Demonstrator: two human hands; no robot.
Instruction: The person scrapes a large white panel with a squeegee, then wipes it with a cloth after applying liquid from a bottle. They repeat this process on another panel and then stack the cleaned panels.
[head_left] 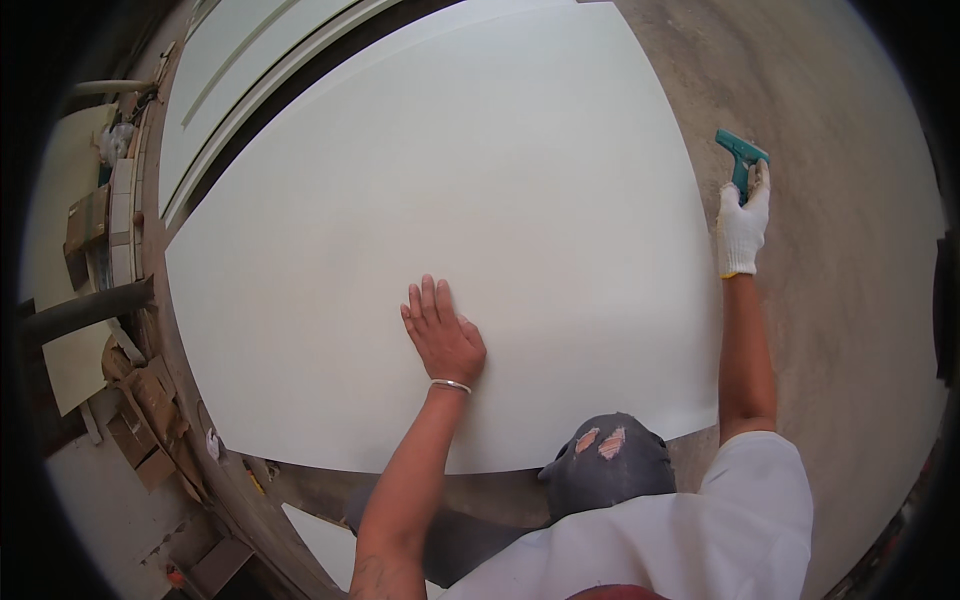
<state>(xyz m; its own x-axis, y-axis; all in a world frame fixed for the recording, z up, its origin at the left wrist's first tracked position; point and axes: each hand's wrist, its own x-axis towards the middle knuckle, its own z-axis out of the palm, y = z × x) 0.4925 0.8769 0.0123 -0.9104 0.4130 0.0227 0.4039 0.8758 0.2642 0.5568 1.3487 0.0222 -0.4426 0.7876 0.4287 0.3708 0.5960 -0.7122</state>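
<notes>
Nearest, a knee in torn grey trousers (pixel 606 462) rests at the near edge of a large, smooth white sheet (pixel 480 200) lying flat on a rough concrete floor (pixel 850 300). The bare left hand (pixel 443 335), a thin bangle at its wrist, lies flat on the sheet with fingers straight and close together. Farther off at the sheet's right edge, the right hand (pixel 742 228), in a white knit glove, is clamped round a teal plastic scraper (pixel 741 158). At the far left lie cardboard scraps (pixel 140 400).
</notes>
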